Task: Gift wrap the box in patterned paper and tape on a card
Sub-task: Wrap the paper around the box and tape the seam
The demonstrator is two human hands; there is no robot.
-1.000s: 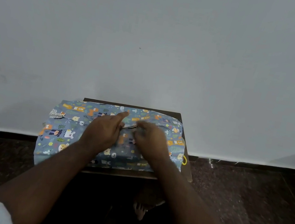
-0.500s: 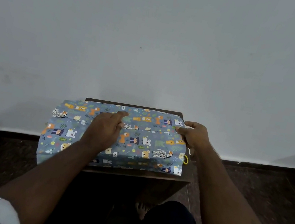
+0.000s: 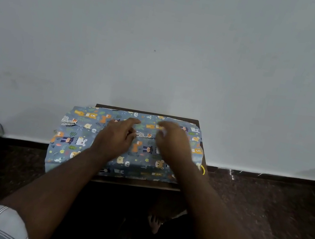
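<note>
**Hands working on the paper seam over the box**

Left hand [image 3: 117, 135] is pressing down on the paper [image 3: 79, 135] with mostly straight, relaxed fingers, near the middle of the table [image 3: 135, 184], holding the overlap in place. The right hand [image 3: 171, 140] is hovering just beside it over the seam; it is blurred, so I cannot tell whether it is pinching something or is loose.

The box itself is hidden under the paper, which is covering almost the whole table top and is hanging over the left edge. I judge the wrapping is in the middle stage: the long seam is being closed, while the left end is not folded yet, and no card is showing.

The paper is thin and matte, blue-grey with small cartoon animals. At the right edge, a small yellow ring [image 3: 203, 169] is lying, maybe tape.
</note>
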